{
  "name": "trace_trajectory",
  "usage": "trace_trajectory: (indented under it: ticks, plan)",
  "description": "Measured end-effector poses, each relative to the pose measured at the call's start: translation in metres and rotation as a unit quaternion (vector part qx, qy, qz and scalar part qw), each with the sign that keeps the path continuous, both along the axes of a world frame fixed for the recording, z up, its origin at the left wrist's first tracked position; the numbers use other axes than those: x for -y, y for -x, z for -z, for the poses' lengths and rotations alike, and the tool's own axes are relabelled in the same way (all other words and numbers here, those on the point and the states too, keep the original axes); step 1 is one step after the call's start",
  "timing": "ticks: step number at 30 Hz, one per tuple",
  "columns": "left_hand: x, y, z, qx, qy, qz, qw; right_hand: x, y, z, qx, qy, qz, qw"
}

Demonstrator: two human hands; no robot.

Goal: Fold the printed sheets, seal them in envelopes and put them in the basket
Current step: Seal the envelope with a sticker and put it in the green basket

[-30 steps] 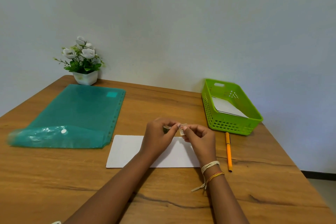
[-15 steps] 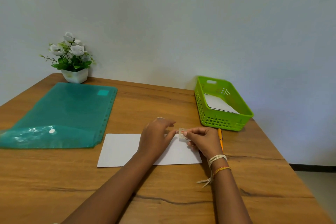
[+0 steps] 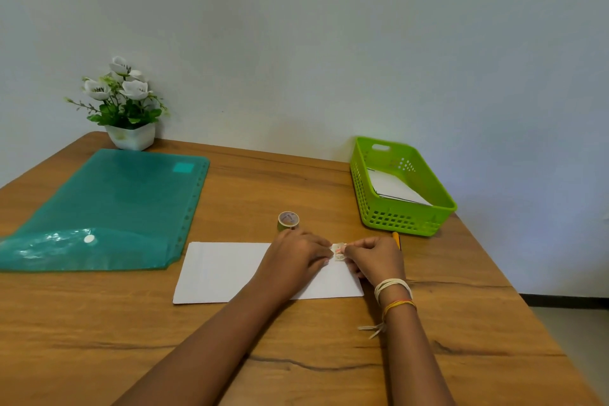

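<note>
Both hands, left hand (image 3: 298,255) and right hand (image 3: 375,257), pinch a tape piece (image 3: 338,252) at the envelope's (image 3: 224,270) far edge.

Counter (image 3: 99,323): warm brown wood grain, dark wavy streaks near front edge. Envelope (image 3: 224,270): plain white. Folder (image 3: 108,204): translucent teal, brighter teal square at far corner, white snap button on flap. Basket (image 3: 408,221): lime green, lattice of small holes; white paper (image 3: 395,188) inside. Tape roll (image 3: 288,220): yellowish-gold, pale printed top. Tape piece (image 3: 338,252): cream with reddish print. Pencil (image 3: 396,238): orange. Plant pot (image 3: 131,137): white; white blooms, green leaves. Wrist threads (image 3: 393,293): white, orange-yellow. Wall (image 3: 329,43): pale grey-green.
</note>
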State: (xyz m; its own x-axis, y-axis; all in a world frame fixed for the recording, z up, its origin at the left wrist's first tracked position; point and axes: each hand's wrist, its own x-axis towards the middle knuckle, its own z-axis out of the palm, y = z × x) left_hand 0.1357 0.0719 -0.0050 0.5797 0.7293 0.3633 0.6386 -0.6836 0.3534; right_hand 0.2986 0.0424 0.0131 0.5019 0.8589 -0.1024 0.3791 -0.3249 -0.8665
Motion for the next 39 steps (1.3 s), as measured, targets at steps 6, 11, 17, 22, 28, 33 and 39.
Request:
trace_trajectory:
  ticks: [6, 11, 17, 22, 28, 33, 39]
  plan:
    - [0.002, -0.002, -0.001, -0.022, 0.021, 0.022, 0.999, 0.001, 0.003, 0.0, 0.035, 0.001, 0.016, 0.999]
    - [0.004, -0.002, -0.003, -0.029, 0.024, 0.028, 0.999, -0.001, 0.003, 0.002, 0.053, 0.012, 0.021, 0.998]
    - [0.002, -0.002, 0.001, -0.016, 0.035, 0.016, 0.999, -0.001, 0.004, 0.003, 0.104, 0.024, 0.046, 0.993]
    - [0.0, 0.0, 0.004, -0.005, 0.046, -0.002, 0.999, 0.0, 0.006, 0.003, 0.143, 0.009, 0.021, 0.989]
    - [0.001, -0.001, 0.004, 0.003, 0.032, 0.006, 0.999, 0.007, -0.001, 0.002, 0.116, -0.032, -0.056, 0.991]
    - [-0.001, -0.001, 0.012, -0.009, 0.024, -0.007, 1.0, 0.012, 0.002, 0.01, 0.19, 0.007, -0.117, 0.975]
    - [-0.001, -0.002, 0.01, -0.051, -0.011, 0.006, 0.999, 0.023, 0.014, 0.018, 0.352, 0.047, -0.108, 0.928]
